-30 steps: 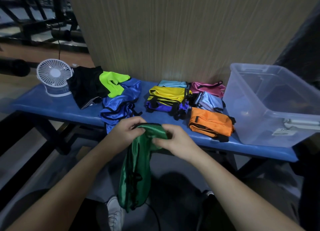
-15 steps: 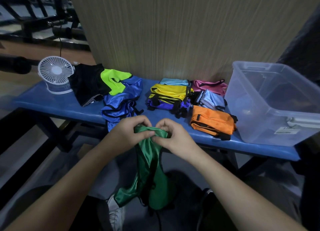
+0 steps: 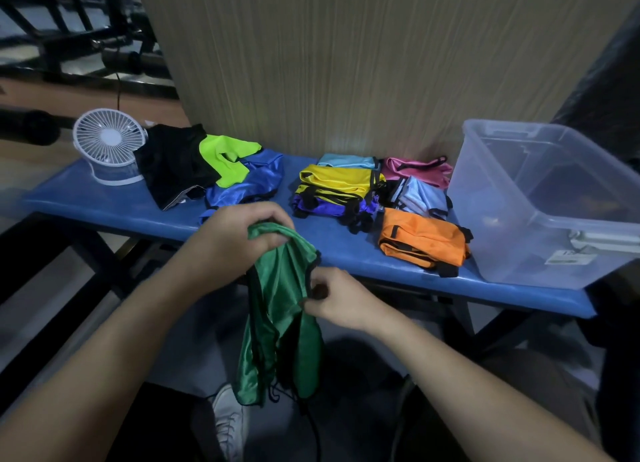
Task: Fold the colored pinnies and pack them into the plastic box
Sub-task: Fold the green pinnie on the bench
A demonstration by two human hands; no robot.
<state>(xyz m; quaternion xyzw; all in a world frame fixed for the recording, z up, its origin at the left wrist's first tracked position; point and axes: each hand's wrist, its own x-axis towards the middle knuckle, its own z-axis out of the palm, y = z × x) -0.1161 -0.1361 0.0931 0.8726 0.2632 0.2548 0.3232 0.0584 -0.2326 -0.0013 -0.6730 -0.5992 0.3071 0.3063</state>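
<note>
We hold a green pinnie (image 3: 280, 309) in front of the blue bench (image 3: 104, 202), off its near edge. Our left hand (image 3: 239, 236) is closed on the top of it, fabric bunched under the fingers. Our right hand (image 3: 336, 299), at 4 o'clock from the left one, pinches the black-trimmed right edge lower down. The rest of the pinnie hangs down toward the floor, above a white shoe (image 3: 230, 423).

On the bench, unfolded pile at 11 o'clock from our left hand: black pinnie (image 3: 173, 163), neon green pinnie (image 3: 225, 160) lying on it, blue pinnie (image 3: 252, 181) partly under the neon one and touching our left hand's far side in view. White desk fan (image 3: 107, 143) at the far left, just beside the black pinnie.

Folded ones at 1 o'clock from our hands: yellow pinnie (image 3: 339, 182) stacked on a purple pinnie (image 3: 329, 207), light blue pinnie (image 3: 346, 160) behind them, pink pinnie (image 3: 415, 167) at the back by the wall, pale blue pinnie (image 3: 422, 196) in front of the pink, orange pinnie (image 3: 422, 241) nearest the bench's front edge.

Clear plastic box (image 3: 519, 233) stands at the bench's right end, at 3 o'clock from the folded group, lid off, just beside the orange and pink ones. No pinnies seen inside; contents at the far right are hard to make out through the wall.
</note>
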